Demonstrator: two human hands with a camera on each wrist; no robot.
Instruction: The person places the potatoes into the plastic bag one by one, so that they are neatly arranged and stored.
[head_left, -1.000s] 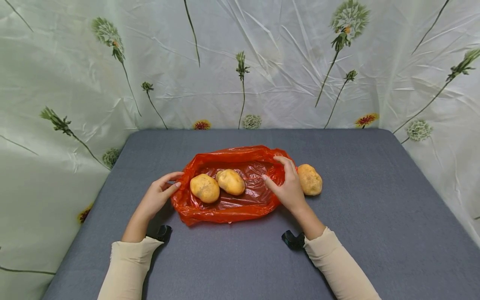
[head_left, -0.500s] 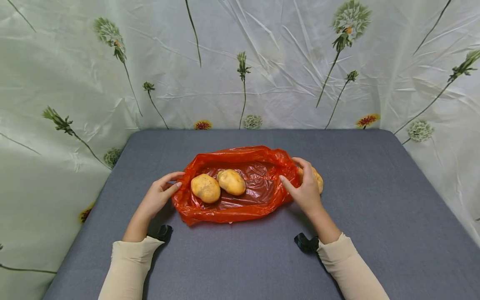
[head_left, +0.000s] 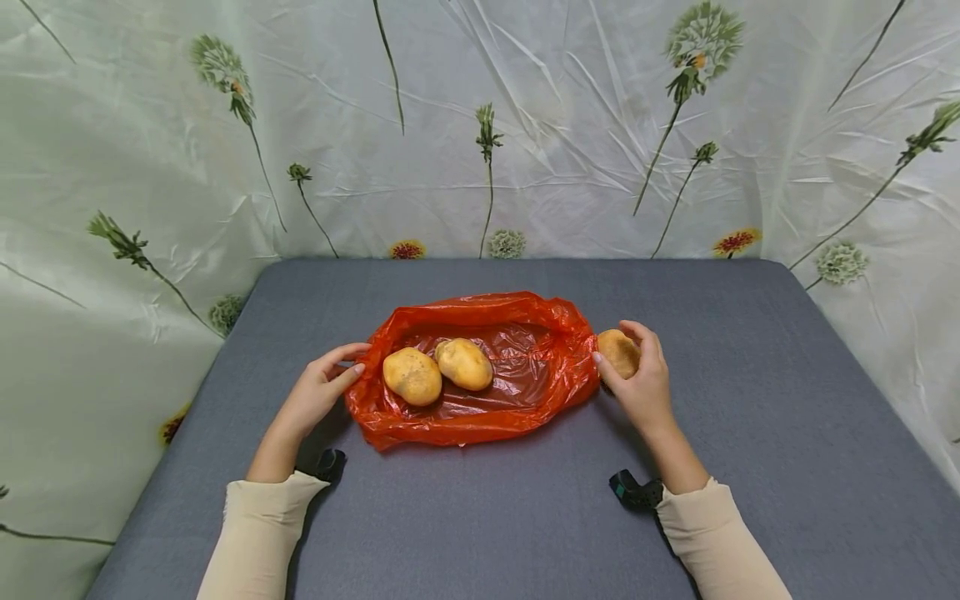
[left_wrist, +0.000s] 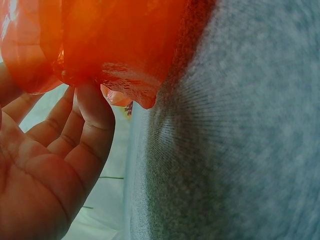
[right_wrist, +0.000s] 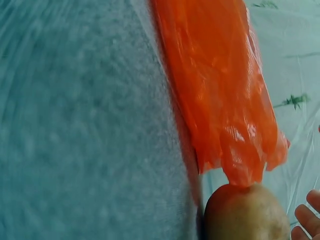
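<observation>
In the head view, an open red plastic bag point(head_left: 465, 431) lies in the middle of the table. Two yellow potatoes rest in it: one potato point(head_left: 412, 377) on the left, the other potato point(head_left: 464, 364) beside it. My left hand point(head_left: 309, 398) holds the bag's left side lightly between thumb and fingers; the left wrist view shows some fingertips hidden behind red plastic point(left_wrist: 120, 45). A third potato point(head_left: 618, 353) sits outside, against the bag's right end. My right hand point(head_left: 641, 382) arches around it, thumb on the near side; in the right wrist view, the visible fingers stand apart from this potato point(right_wrist: 245, 215).
A dark grey cloth covers the table point(head_left: 480, 517). Behind and to the sides hangs a pale curtain point(head_left: 570, 125) printed with flowers. Each wrist wears a black camera, such as the right camera point(head_left: 636, 492).
My right hand has moved right, from the bag's right rim to over the outer potato. The bag's right rim has spread slightly rightward. My left hand stays at the left side.
</observation>
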